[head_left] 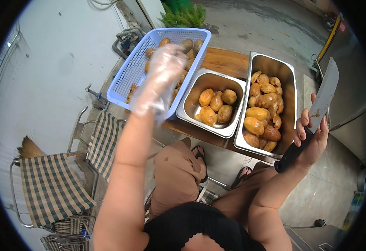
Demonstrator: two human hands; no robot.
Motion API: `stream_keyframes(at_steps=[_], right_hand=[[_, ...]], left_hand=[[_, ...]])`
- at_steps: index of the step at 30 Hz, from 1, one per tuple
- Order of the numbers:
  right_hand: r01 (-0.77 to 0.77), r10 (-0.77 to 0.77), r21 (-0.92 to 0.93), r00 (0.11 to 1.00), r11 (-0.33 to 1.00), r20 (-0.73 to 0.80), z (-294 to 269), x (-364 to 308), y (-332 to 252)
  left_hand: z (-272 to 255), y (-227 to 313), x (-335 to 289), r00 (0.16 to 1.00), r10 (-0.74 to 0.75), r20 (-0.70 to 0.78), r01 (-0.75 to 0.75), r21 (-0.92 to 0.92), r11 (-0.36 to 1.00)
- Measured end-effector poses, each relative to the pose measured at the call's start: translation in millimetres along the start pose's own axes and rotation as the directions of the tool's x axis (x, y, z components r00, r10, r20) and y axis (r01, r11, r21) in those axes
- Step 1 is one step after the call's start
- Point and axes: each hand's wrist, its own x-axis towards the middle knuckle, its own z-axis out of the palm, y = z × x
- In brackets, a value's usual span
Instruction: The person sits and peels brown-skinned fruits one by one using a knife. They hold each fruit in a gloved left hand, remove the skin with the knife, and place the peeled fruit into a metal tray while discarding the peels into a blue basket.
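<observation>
My left hand (166, 67), in a clear plastic glove, is over the blue perforated basket (124, 77). Motion smears its fingers, and I cannot see whether anything is between them. Brown oval fruits (186, 45) lie in the basket around that hand, which hides part of them. On the right, my bare right hand (310, 140) grips the black handle of a kitchen knife (326, 95). Its broad blade points up and away, with brown residue near the handle. The knife is held beside the long steel pan, clear of the fruits.
A small steel pan (188, 109) holds several orange-brown fruits (216, 100). Right of it, a long steel pan (295, 90) holds a pile of similar fruits (266, 100). Both stand on a wooden table (224, 62). Checkered folding chairs (53, 184) are at left, below a white wall (57, 62).
</observation>
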Motion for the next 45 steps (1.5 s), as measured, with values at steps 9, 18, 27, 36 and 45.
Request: stream_keyframes(at_steps=[9,18,27,36,45], right_hand=[[-0.024,0.024,-0.064,1.0,0.998,0.009,12.2,2.5,8.9],[-0.097,0.099,-0.037,0.994,0.995,0.054,21.0,-1.9,20.2],[-0.191,0.196,-0.111,0.98,0.975,0.036,27.7,-9.6,36.0],[-0.363,0.442,-0.342,0.876,0.867,0.19,65.5,-34.2,91.5],[-0.119,0.459,-0.623,0.783,0.773,0.42,162.5,-17.7,135.8]], left_hand=[[-35.5,-72.3,106.9,0.816,-0.381,0.435,-0.108,0.762,0.639],[-58.1,-93.9,98.7,0.895,-0.34,0.289,0.158,0.506,0.848],[-87.2,-15.7,65.6,0.95,-0.261,-0.172,0.061,-0.717,0.695],[-30.8,-10.0,-57.4,0.966,-0.213,-0.145,-0.171,-0.979,-0.109],[-37.4,-49.6,-65.8,0.984,-0.139,-0.107,-0.125,-0.984,-0.127]])
